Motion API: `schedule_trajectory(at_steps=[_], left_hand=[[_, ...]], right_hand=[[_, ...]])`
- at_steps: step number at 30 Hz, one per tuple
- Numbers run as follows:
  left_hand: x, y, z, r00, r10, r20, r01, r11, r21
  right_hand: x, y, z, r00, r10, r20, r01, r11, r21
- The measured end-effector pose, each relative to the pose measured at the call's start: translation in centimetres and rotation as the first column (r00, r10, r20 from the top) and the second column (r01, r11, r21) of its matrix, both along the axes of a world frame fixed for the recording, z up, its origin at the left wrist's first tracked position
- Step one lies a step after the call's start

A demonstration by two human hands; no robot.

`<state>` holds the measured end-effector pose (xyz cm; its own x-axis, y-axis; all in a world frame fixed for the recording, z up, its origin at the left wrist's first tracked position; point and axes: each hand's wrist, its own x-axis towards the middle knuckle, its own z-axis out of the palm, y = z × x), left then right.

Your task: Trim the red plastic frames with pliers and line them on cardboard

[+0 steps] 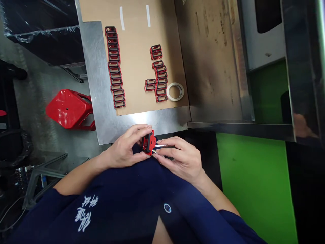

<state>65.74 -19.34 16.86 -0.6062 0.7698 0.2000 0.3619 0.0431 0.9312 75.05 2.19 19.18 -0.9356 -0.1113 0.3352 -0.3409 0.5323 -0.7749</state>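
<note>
Close to my body, past the near edge of the table, my left hand (127, 145) grips a red-and-black plastic frame (149, 142) between thumb and fingers. The frame is tilted, its red side facing right. My right hand (181, 157) pinches a thin pale tool (159, 146), possibly tweezers, whose tip reaches the frame's red side. The tip's exact contact is too small to make out. Similar red-and-black frames stand on the cardboard sheet (134, 61): a long column (116, 75) at left and a shorter, uneven group (161, 80) at right.
A roll of pale tape (175, 92) lies beside the right group. Two white strips (148, 16) mark the far cardboard. The metal table (93, 67) has a raised brown panel (210, 61) along its right. A red stool (67, 109) stands at left, a green panel (256, 183) at right.
</note>
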Motion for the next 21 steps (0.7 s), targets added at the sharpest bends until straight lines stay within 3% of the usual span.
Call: schedule_trajectory(at_steps=[21], left_hand=[[0.10,0.00,-0.39,0.998,0.000,0.068,-0.003,0.999,0.051]], right_hand=[[0.26,-0.37,0.33,0.999,-0.023,0.022,0.023,1.000,0.017]])
